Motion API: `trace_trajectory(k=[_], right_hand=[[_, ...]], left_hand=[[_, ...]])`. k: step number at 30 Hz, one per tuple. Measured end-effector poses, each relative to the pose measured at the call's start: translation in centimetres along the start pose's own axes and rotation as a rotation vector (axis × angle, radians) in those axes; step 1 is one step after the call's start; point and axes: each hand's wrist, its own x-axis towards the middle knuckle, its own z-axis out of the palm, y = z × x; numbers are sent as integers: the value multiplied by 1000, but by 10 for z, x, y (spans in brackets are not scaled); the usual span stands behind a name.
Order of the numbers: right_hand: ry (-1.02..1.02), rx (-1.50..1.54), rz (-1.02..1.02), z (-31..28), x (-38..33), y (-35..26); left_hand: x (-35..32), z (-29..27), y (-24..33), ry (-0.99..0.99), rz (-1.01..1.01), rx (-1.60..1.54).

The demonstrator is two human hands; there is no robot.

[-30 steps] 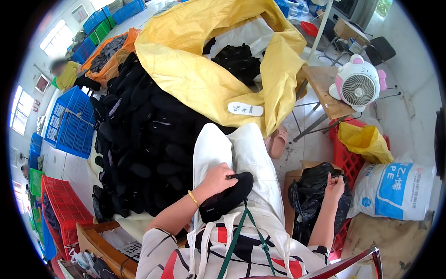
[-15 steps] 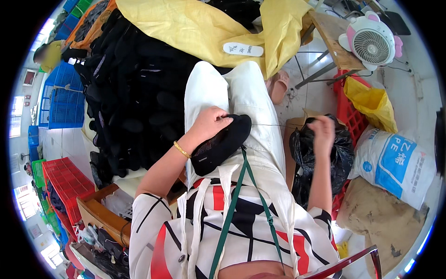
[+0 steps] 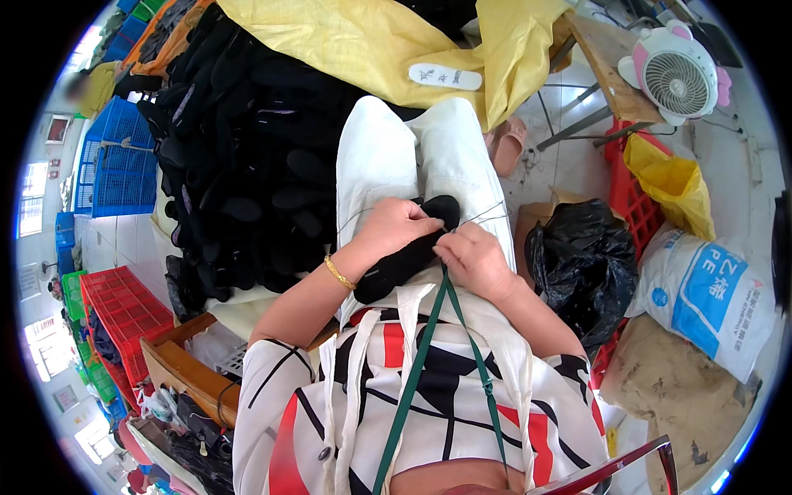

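Note:
A black cloth shoe (image 3: 404, 262) lies slantwise on the white cloth over my lap (image 3: 375, 153). My left hand (image 3: 394, 228), with a gold bracelet at its wrist, is closed on the shoe's upper edge. My right hand (image 3: 476, 260) is closed in a pinch beside the left fingertips, at the shoe's right side. What its fingers hold is too small to make out. A thin dark thread (image 3: 488, 213) runs over the white cloth near my right hand, and another stretch shows left of my left hand.
A big heap of black shoes (image 3: 247, 165) rises at my left. Yellow sheeting (image 3: 346, 45) with a white insole (image 3: 445, 76) lies ahead. A black plastic bag (image 3: 582, 256), red crate (image 3: 631, 186) and white sack (image 3: 709, 289) stand at right. A fan (image 3: 675, 74) sits on a wooden table (image 3: 606, 62).
My right hand has come in from above the black bag at the right to the shoe. My left hand has shifted slightly right along the shoe's edge.

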Motion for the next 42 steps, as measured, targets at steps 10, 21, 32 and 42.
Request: trace_trajectory(k=[10,21,32,42], right_hand=[[-76,180,286,4,34,18],[-86,-140,112,22,50,29],[38,618,470,42,39,43],[1169,1366,501,-170,-47,167]], left_hand=[[-4,-19,-16,-168,-259,-917],[-4,-25,-10,7,-81,-305],[0,-15,-14,-15,21,-187],[-2,-13,-16,50,101,-166]])
